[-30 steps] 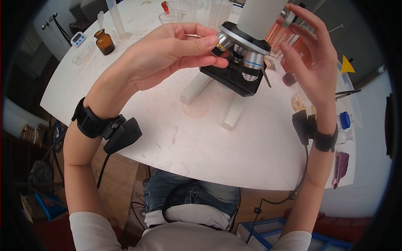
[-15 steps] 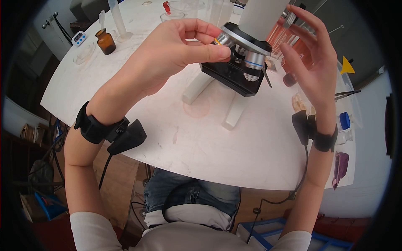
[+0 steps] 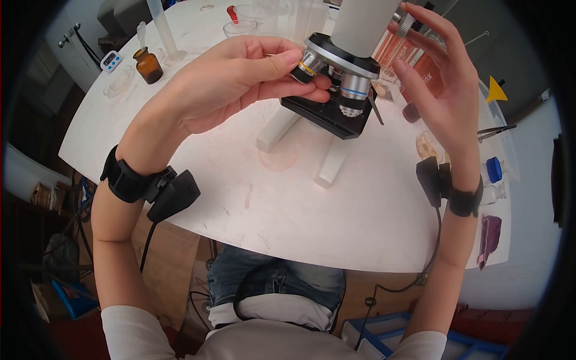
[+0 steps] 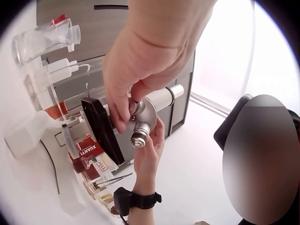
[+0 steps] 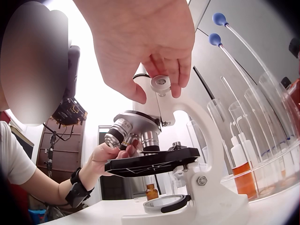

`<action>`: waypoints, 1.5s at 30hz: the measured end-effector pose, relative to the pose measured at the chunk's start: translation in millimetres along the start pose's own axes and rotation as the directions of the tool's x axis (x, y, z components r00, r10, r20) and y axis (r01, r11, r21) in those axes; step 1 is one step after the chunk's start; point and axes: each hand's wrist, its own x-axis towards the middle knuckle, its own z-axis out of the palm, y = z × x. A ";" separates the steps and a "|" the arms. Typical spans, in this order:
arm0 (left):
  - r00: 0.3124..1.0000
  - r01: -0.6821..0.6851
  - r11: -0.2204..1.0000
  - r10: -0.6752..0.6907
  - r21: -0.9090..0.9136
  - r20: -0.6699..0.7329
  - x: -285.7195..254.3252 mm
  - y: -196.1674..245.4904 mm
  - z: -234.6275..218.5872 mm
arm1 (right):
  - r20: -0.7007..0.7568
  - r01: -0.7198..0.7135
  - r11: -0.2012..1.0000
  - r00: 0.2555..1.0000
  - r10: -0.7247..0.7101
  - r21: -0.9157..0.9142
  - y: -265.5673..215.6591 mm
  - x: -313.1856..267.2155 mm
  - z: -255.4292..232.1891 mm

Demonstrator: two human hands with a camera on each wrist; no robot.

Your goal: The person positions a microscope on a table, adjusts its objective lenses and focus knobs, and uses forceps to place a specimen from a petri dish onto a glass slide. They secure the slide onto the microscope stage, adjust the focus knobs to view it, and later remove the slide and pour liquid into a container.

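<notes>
In the head view, my left hand pinches the yellow-banded objective of a white microscope, thumb on top and other fingers beneath. A blue-banded objective points down over the black stage. My right hand is at the upper right, its fingers curved around the focus knob and its thumb apart from it. The right wrist view shows the knob among the fingers of the right hand. Another objective shows in the left wrist view beside the left hand.
On the white table are an amber bottle, a timer, a glass cylinder and glass dishes at the left and back. A yellow funnel, tweezers, a blue-capped bottle and purple cloth are right.
My left thumb reached across the lens half a second ago; now it is drawn back and the other fingers show beneath. The microscope appears slightly further left. My right hand keeps its pose.
</notes>
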 end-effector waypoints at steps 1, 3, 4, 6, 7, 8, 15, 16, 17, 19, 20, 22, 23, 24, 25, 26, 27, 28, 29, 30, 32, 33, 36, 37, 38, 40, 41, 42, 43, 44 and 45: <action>1.000 0.001 1.000 -0.001 -0.001 0.001 -0.2 0.3 0.1 | 0.000 -0.002 1.000 1.000 0.002 0.000 -2.8 0.4 0.6; 1.000 0.011 1.000 -0.010 0.022 -0.029 -1.1 2.2 0.3 | -0.055 -0.288 0.941 0.952 0.302 0.177 -11.9 3.8 2.4; 1.000 0.011 1.000 -0.010 0.022 -0.028 -1.2 2.5 0.9 | -0.055 -0.289 0.941 0.952 0.302 0.177 -9.4 3.0 2.5; 0.993 0.020 0.994 -0.007 0.107 -0.120 -1.7 2.4 3.0 | -0.043 0.054 0.998 0.998 -0.053 0.030 -1.3 0.8 3.7; 0.993 0.020 0.994 -0.007 0.106 -0.121 -1.6 1.7 4.5 | -0.042 0.055 0.998 0.998 -0.053 0.031 0.1 0.6 4.1; 0.990 -0.007 0.990 0.027 0.138 -0.141 -0.9 0.8 6.9 | -0.042 0.031 0.997 0.999 -0.028 0.068 1.1 0.1 4.5; 0.979 0.030 0.979 0.013 0.204 -0.204 -3.5 2.2 10.6 | -0.043 0.018 0.998 0.999 -0.021 -0.068 -18.8 2.5 5.9; 0.979 0.032 0.979 0.010 0.203 -0.203 -4.4 4.9 11.3 | -0.043 0.015 0.998 0.999 -0.018 -0.068 -15.0 1.8 5.9; 0.982 0.034 0.994 -0.014 0.101 -0.189 -5.1 8.3 12.1 | -0.043 0.024 0.999 0.999 -0.026 -0.038 -8.0 0.9 5.5; 0.985 0.039 0.999 -0.038 0.000 -0.170 -4.8 9.1 10.8 | -0.044 0.031 0.999 0.999 -0.032 -0.009 -1.2 -0.4 2.8; 0.991 0.035 0.999 -0.039 -0.031 -0.125 -3.3 7.6 8.1 | -0.030 0.029 0.999 0.999 -0.028 0.015 0.2 -0.2 1.5; 0.996 0.034 0.998 -0.039 -0.062 -0.082 -1.9 5.3 2.5 | -0.016 0.027 0.999 1.000 -0.026 0.040 2.0 0.7 2.3; 0.997 0.015 1.000 -0.016 -0.016 -0.069 -1.3 4.4 0.0 | -0.024 0.043 0.998 0.999 -0.042 0.052 3.2 0.8 3.3; 0.998 -0.004 1.000 0.005 0.030 -0.055 -0.3 3.2 -1.7 | -0.031 0.059 0.996 0.998 -0.057 0.065 3.8 0.7 3.8; 0.998 -0.003 1.000 0.005 0.030 -0.055 1.2 0.8 -3.2 | -0.031 0.058 0.996 0.998 -0.057 0.065 3.2 0.4 3.4; 0.998 -0.012 0.997 0.017 0.073 -0.066 2.8 -1.8 -4.5 | -0.027 0.053 0.997 0.998 -0.052 0.054 2.1 0.2 2.6; 0.997 -0.021 0.993 0.030 0.115 -0.077 3.7 -2.5 -4.7 | -0.023 0.049 0.998 0.999 -0.048 0.043 1.5 0.6 2.0; 0.996 -0.023 0.993 0.032 0.116 -0.078 4.1 -1.2 -4.3 | -0.023 0.052 0.998 0.998 -0.051 0.043 14.0 -2.4 10.9; 0.995 -0.010 0.988 0.025 0.152 -0.097 4.2 1.1 -2.4 | -0.178 0.084 0.966 0.983 -0.040 0.243 37.6 -9.5 27.4; 0.993 0.006 0.983 0.016 0.186 -0.116 3.4 2.0 -0.8 | -0.322 0.141 0.894 0.947 0.004 0.426 46.3 -11.7 35.1; 0.992 0.012 0.983 0.011 0.185 -0.123 1.4 1.5 1.8 | -0.203 0.068 0.922 0.979 0.012 0.382 52.4 -12.4 15.5; 0.992 0.017 0.982 0.007 0.186 -0.128 0.9 1.6 3.0 | -0.085 0.003 0.946 0.996 0.026 0.325 52.1 -11.0 9.1; 0.998 0.001 0.991 0.007 0.132 -0.061 -1.8 3.6 0.4 | -0.284 0.174 0.901 0.957 -0.060 0.397 42.4 -7.7 30.6; 0.998 0.003 0.991 0.005 0.131 -0.059 -1.4 4.4 -1.0 | -0.284 0.171 0.902 0.957 -0.057 0.396 34.0 -7.4 25.4; 0.999 0.027 0.999 -0.025 0.043 -0.042 -0.5 5.9 -2.9 | -0.164 0.107 0.974 0.984 -0.075 0.198 11.7 -2.2 12.7; 0.998 0.053 0.998 -0.055 -0.044 -0.023 0.3 5.9 -3.3 | -0.043 0.064 0.998 0.997 -0.065 -0.014 -1.1 0.1 4.6; 0.999 0.037 0.999 -0.037 -0.029 -0.017 0.7 5.2 -2.7 | -0.039 0.060 0.998 0.997 -0.060 -0.003 -1.4 0.0 3.8; 1.000 0.020 1.000 -0.020 -0.014 -0.009 1.5 5.3 -2.3 | -0.035 0.055 0.998 0.998 -0.055 0.006 -1.2 0.0 3.0; 1.000 0.019 1.000 -0.019 -0.012 -0.008 2.3 6.8 -3.5 | -0.036 0.055 0.998 0.998 -0.055 0.005 0.9 0.4 1.9; 0.999 0.043 0.999 -0.043 0.027 0.010 2.5 8.8 -5.9 | -0.023 0.059 0.998 0.998 -0.058 0.025 4.4 0.6 0.8; 0.997 0.066 0.996 -0.067 0.065 0.026 2.5 9.4 -7.2 | -0.009 0.062 0.997 0.998 -0.061 0.045 6.2 0.5 0.4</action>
